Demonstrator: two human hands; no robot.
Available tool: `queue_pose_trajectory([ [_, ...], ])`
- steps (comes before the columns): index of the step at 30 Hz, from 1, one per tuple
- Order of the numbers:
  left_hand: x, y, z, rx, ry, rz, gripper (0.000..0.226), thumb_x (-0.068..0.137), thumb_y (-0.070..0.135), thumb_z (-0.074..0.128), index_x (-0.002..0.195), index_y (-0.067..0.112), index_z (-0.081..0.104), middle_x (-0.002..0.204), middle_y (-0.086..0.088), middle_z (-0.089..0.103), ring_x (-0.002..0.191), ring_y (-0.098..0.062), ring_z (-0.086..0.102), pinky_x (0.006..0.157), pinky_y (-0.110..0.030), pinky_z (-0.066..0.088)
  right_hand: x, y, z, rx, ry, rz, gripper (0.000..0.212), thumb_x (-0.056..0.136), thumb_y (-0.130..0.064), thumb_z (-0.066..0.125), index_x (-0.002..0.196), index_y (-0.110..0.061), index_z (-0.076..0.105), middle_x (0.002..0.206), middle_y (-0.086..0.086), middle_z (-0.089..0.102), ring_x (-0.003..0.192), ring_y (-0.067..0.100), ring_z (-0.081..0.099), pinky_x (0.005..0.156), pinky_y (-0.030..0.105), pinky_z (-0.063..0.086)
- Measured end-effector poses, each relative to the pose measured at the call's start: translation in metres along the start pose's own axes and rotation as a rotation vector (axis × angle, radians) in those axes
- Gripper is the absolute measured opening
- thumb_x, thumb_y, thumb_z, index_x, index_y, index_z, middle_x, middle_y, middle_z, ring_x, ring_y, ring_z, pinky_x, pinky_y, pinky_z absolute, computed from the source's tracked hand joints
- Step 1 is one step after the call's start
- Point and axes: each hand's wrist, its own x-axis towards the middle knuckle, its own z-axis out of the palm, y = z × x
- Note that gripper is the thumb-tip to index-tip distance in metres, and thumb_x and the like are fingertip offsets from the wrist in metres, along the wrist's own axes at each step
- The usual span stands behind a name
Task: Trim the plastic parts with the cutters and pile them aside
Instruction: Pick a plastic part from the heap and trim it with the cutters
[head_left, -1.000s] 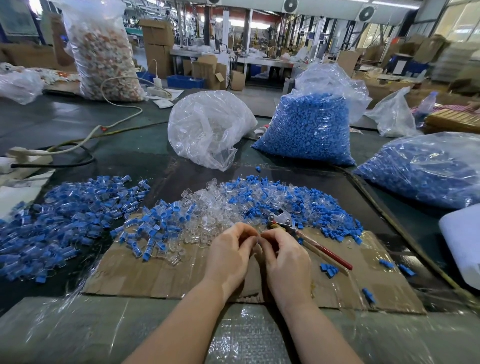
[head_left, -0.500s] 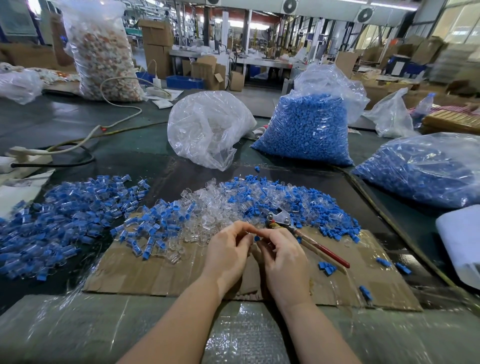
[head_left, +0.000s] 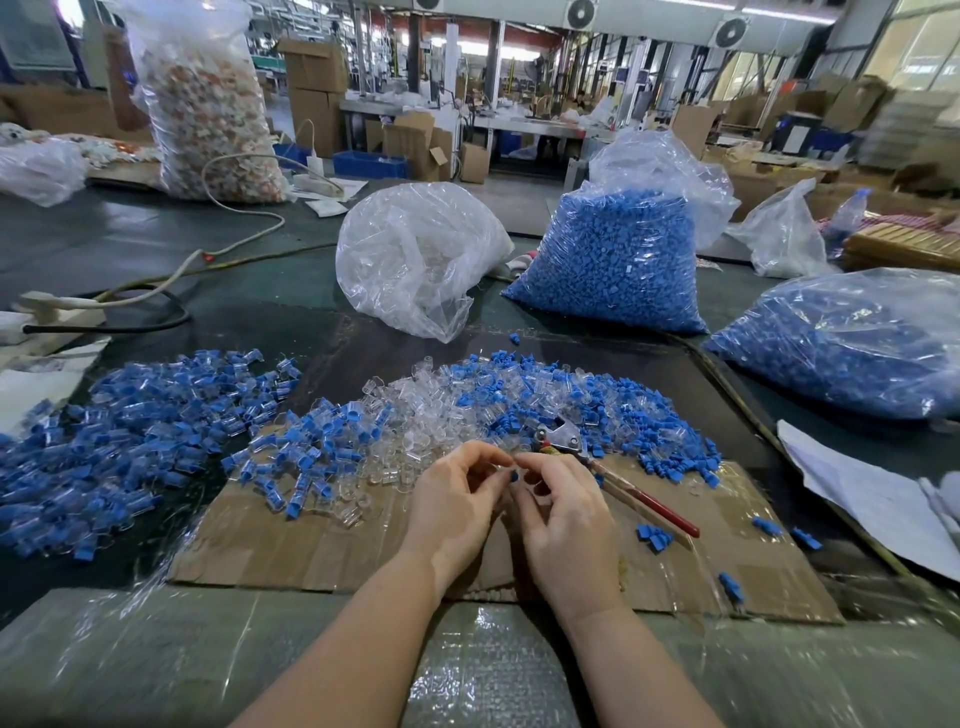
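Both hands meet at frame centre over the cardboard sheet (head_left: 311, 551); left hand (head_left: 457, 512) and right hand (head_left: 563, 525) each have fingertips curled in, pinching a small blue-and-clear plastic part (head_left: 513, 475) between them; cutters (head_left: 613, 480) lie untouched just right of the hands, red handles toward lower right; mixed pile (head_left: 467, 410) above the hands, finished pile (head_left: 130, 431) at left; advice: steady the part, pick up the cutters, snip flush, toss left.
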Motion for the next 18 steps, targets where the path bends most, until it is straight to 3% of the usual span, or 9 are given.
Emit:
queue_pose_trajectory([
  [3,0.001,-0.001,0.001,-0.045,0.005,-0.033,0.015,0.085,0.007,0.064,0.082,0.021,0.064,0.078,-0.004,0.067,0.076,-0.02,0.064,0.076,-0.034,0.054,0.001,-0.001,-0.006,-0.108,0.11,0.005,0.023,0.081,-0.01,0.068,0.104,-0.013,0.066,0.099,0.0,0.064,0.096,0.02,0.058,0.088,0.036,0.045],
  [5,0.002,-0.001,0.002,-0.069,0.01,-0.049,0.016,0.085,0.007,0.064,0.082,0.022,0.064,0.079,-0.005,0.067,0.077,-0.022,0.063,0.077,-0.036,0.054,0.005,-0.001,-0.013,-0.273,0.131,0.124,0.03,0.083,-0.018,0.066,0.113,-0.013,0.062,0.108,0.004,0.062,0.105,0.024,0.056,0.091,0.039,0.039],
  [8,0.002,-0.003,0.002,-0.057,0.011,-0.047,0.015,0.086,0.007,0.063,0.083,0.022,0.065,0.08,-0.003,0.066,0.08,-0.02,0.063,0.076,-0.035,0.055,0.014,0.004,-0.022,-0.594,-0.179,0.432,0.055,0.092,-0.049,0.045,0.138,-0.02,0.036,0.137,0.008,0.044,0.128,0.026,0.037,0.105,0.043,0.027],
  [11,0.002,-0.003,0.002,-0.095,0.01,-0.058,0.015,0.086,0.006,0.062,0.084,0.02,0.065,0.08,-0.005,0.065,0.079,-0.02,0.063,0.073,-0.034,0.057,0.019,0.011,-0.027,-0.692,-0.382,0.523,0.067,0.089,-0.061,0.038,0.143,-0.024,0.025,0.146,0.009,0.034,0.134,0.029,0.029,0.109,0.05,0.02],
  [18,0.003,-0.004,0.001,-0.135,0.018,-0.073,0.016,0.086,0.005,0.062,0.083,0.02,0.064,0.081,-0.006,0.064,0.077,-0.018,0.062,0.073,-0.034,0.057,0.023,0.011,-0.027,-0.756,-0.359,0.398,0.038,0.095,-0.045,0.038,0.122,-0.018,0.041,0.129,0.008,0.044,0.117,0.026,0.042,0.094,0.041,0.036],
])
